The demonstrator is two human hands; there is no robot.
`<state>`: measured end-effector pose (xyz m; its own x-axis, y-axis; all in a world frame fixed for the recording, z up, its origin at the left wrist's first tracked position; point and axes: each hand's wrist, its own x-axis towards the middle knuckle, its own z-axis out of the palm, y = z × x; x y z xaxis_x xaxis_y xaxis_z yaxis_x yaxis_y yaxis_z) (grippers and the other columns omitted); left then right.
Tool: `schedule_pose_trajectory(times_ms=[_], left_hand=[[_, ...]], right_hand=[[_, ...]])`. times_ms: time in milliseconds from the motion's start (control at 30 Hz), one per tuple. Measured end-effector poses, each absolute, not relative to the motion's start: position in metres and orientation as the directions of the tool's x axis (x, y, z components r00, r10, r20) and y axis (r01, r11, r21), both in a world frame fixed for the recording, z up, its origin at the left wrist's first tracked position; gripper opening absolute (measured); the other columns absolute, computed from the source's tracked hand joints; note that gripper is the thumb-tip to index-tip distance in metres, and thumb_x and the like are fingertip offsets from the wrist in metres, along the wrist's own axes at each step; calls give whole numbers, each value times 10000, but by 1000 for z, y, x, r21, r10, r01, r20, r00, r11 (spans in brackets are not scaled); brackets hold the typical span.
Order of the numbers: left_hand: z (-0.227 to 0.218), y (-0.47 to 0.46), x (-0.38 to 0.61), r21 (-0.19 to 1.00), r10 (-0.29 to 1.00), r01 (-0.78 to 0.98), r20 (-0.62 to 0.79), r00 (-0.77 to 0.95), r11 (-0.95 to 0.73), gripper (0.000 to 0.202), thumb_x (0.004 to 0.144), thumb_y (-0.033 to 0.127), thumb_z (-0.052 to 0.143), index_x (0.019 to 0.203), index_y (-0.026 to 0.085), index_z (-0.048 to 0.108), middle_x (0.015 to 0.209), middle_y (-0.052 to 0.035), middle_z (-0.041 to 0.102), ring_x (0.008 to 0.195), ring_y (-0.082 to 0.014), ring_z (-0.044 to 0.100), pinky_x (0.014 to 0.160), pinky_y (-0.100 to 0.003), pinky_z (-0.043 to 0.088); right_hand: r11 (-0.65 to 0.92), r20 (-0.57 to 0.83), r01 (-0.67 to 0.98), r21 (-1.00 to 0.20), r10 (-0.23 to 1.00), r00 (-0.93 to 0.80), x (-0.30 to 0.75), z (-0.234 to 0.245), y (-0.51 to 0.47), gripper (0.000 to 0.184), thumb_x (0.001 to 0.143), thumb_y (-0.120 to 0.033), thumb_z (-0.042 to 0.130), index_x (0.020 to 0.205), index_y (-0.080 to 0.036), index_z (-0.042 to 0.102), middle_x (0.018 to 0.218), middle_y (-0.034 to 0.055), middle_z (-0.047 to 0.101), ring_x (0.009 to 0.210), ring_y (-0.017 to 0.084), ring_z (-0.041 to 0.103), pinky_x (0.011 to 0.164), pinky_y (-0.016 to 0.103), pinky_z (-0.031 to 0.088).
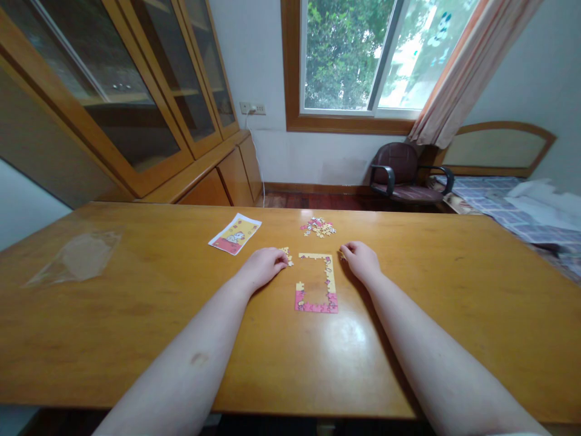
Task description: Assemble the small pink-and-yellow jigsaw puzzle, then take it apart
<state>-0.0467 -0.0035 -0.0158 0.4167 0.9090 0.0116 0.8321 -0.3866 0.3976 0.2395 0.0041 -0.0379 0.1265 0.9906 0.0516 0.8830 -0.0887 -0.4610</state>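
A partly joined jigsaw puzzle (316, 307) lies on the table, its yellow and pink border forming a frame with a gap at the upper left. Left of that gap, my left hand (265, 266) has its fingers curled against a few yellow puzzle pieces (285, 251). To the right of the frame, my right hand (362, 259) pinches a small yellowish puzzle piece (342, 256), mostly hidden by the fingers. Beyond the frame sits a pile of loose pieces (320, 227) in yellow, pink and white.
A picture card (236, 234) with a yellow and pink cartoon lies at the left on the wooden table (158, 303). Farther left is a clear plastic bag (82, 255). Past the table stand a glass-door cabinet (190, 154), an armchair (399, 169) and a bed (494, 194).
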Motion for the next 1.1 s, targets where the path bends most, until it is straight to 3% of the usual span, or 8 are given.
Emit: schedule_pose_trajectory(times_ms=[100, 267, 400, 600, 800, 967, 1100], left_hand=[[-17, -5, -31, 422, 881, 790, 51, 471, -446, 122, 836, 235, 559, 845, 229, 680, 914, -27, 702, 873, -192, 627, 804, -304, 466], [-19, -7, -27, 302, 867, 814, 128, 481, -496, 168, 842, 307, 592, 965, 238, 682, 976, -47, 684, 934, -214, 605, 847, -338, 442], [-21, -6, -28, 264, 858, 817, 117, 500, -513, 165, 840, 363, 599, 892, 239, 695, 940, -47, 675, 929, -225, 597, 828, -350, 436], [-21, -5, -26, 284, 835, 786, 146, 531, -550, 171, 869, 298, 548, 849, 222, 701, 916, -50, 676, 907, -212, 595, 827, -346, 431], [-22, -3, -28, 294, 847, 794, 156, 509, -531, 182, 851, 336, 586, 965, 248, 697, 1010, -38, 666, 969, -219, 584, 869, -360, 428], [-25, -2, -28, 288, 835, 784, 146, 531, -549, 167, 860, 316, 574, 835, 238, 721, 964, -35, 668, 933, -206, 584, 848, -351, 435], [-25, -3, -26, 351, 836, 762, 154, 527, -545, 164, 834, 338, 607, 772, 229, 711, 930, -34, 667, 889, -195, 586, 824, -331, 447]], right_hand=[[-83, 61, 883, -461, 990, 125, 240, -40, 5, 323, 895, -408, 465, 851, -217, 722, 918, 47, 722, 869, 192, 622, 681, 257, 366], [-81, 65, 879, -470, 990, 126, 241, -41, 5, 315, 889, -411, 467, 843, -223, 714, 905, 38, 720, 857, 189, 617, 678, 259, 360], [-83, 62, 882, -465, 990, 126, 240, -40, 5, 318, 888, -414, 463, 838, -224, 714, 904, 37, 719, 869, 191, 617, 678, 260, 358], [-94, 51, 883, -460, 990, 132, 239, -38, 5, 314, 888, -410, 466, 834, -224, 713, 900, 37, 719, 866, 192, 617, 676, 262, 357], [-81, 62, 884, -460, 990, 123, 240, -39, 5, 307, 891, -400, 469, 837, -220, 711, 909, 39, 718, 863, 191, 616, 680, 262, 357], [-81, 69, 880, -468, 989, 128, 238, -39, 5, 298, 901, -371, 469, 850, -202, 709, 915, 56, 715, 872, 197, 617, 710, 269, 378], [84, 212, 889, -451, 977, 15, 227, -35, -3, 247, 903, -302, 487, 879, -181, 701, 937, 75, 707, 899, 197, 612, 783, 277, 392]])
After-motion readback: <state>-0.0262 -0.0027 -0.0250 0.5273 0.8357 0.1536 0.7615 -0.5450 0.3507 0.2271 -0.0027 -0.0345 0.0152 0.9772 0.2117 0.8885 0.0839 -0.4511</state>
